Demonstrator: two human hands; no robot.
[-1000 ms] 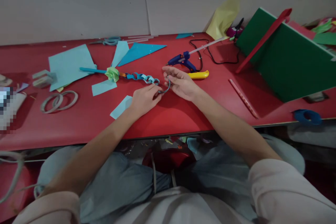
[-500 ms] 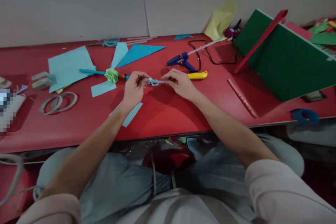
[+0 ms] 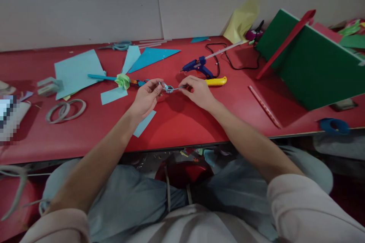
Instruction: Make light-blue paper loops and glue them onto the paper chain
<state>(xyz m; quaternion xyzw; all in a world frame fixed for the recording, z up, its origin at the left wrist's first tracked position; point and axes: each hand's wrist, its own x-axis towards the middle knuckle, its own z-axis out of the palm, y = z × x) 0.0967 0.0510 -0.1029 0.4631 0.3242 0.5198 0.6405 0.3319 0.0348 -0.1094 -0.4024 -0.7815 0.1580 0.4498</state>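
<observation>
Between my two hands stretches a thin light blue paper strip (image 3: 169,89), bent into a small loop near its middle. My left hand (image 3: 148,94) is closed in a pinch at its left end. My right hand (image 3: 196,90) pinches the other end, thumb against fingers. Left of my left hand lies a blue stick with a pale green paper flower (image 3: 122,81). A cut rectangle of light blue paper (image 3: 145,123) lies partly under my left forearm. Just beyond my right hand is a yellow-handled cutter (image 3: 217,81), its front end hidden by the hand.
A blue hot glue gun (image 3: 198,65) rests behind my hands, its black cord running right. Blue scissors (image 3: 122,45), paper sheets (image 3: 78,69) and tape rings (image 3: 57,112) are on the left. A pink pencil-like stick (image 3: 264,107) and a green board (image 3: 316,64) occupy the right.
My left hand has turned slightly, with its thumb now more visible, and the paper loop's shape has shifted a little. My right hand keeps its pinch. The view has moved slightly.
</observation>
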